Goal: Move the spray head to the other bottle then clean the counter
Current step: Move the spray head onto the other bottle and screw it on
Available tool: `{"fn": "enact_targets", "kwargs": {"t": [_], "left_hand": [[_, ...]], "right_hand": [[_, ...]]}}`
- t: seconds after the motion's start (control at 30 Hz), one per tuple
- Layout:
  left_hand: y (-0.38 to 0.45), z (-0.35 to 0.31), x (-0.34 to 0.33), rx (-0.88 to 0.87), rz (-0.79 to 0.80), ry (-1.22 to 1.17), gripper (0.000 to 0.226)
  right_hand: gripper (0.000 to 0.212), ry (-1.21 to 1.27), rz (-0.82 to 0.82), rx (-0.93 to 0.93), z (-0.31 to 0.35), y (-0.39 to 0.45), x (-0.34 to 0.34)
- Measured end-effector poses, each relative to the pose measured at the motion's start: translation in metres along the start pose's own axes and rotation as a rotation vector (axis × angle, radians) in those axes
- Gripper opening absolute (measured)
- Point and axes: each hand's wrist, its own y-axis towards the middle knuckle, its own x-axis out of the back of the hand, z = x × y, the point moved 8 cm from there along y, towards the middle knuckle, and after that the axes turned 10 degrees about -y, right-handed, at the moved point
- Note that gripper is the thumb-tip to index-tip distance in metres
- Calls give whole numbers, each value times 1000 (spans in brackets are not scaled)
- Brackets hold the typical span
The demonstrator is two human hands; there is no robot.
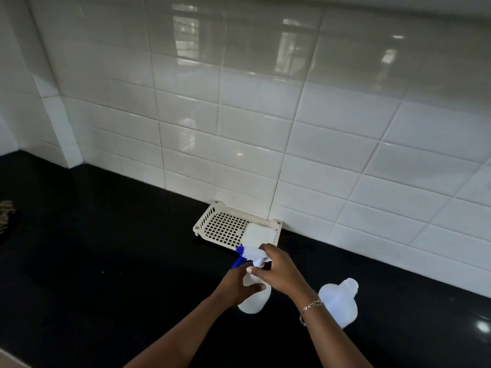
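- Two bare forearms reach in from the bottom edge of the view over the black surface; the right wrist wears a thin chain bracelet.
- The left hand is wrapped around the shoulder of a translucent white bottle, thumb across its front, holding it upright on the surface.
- The right hand sits just above the left, fingers curled around the white and blue spray head at that bottle's neck; its blue nozzle and trigger stick out to the left of the fingers.
- Whether the spray head is screwed on or merely resting on the neck cannot be told.
- A second translucent bottle, with an open neck and no head, stands just right of the right wrist, partly hidden by the forearm.
- Behind the hands, a cream perforated tray sits against the white tiled wall, with a white cloth or sponge in its right end.
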Motion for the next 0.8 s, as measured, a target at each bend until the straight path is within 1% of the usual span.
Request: {"fn": "enact_targets", "kwargs": {"t": [0.07,0.13,0.23,0.27,0.33,0.4,0.43,0.5,0.57,0.6,0.63,0.7,0.73,0.8], "left_hand": [[-1,2,-4,24,19,7,56],[-1,2,-6,32,20,14,56],[-3,-1,-8,13,21,24,53],[-3,-2,-9,1,20,26,52],[-4,-4,-10,-18,17,31,51],[-4,-2,-11,1,15,45,48],[-4,-2,-11,5,15,47,48],[-4,-6,-11,-27,23,29,49],[-4,-9,-11,-38,45,-15,50],[-2,-7,-11,-21,51,-17,51],[-2,-4,-11,11,52,5,54],[-2,2,-10,60,47,46,56],[-2,3,-10,57,48,35,53],[-2,2,-12,50,54,18,44]], "right_hand": [[33,52,50,-16,-4,-3,-1],[26,29,85,-1,-4,-5,-1],[25,-33,94,-7,-3,-3,0],[31,-62,55,-28,-3,-3,1],[48,-141,-111,-92,-1,-5,4],[53,-160,-250,-161,-2,-13,3],[54,-144,-265,-180,-4,-16,0],[56,-97,-204,-176,-6,-15,-2],[55,-47,-68,-127,-5,-10,-3],[51,-30,-14,-94,-2,-8,-3],[42,-16,4,-60,3,-7,-2],[23,-15,-46,-16,12,-6,2],[19,-41,-74,-13,15,-6,3],[27,-111,-101,-28,19,-6,6]]}}
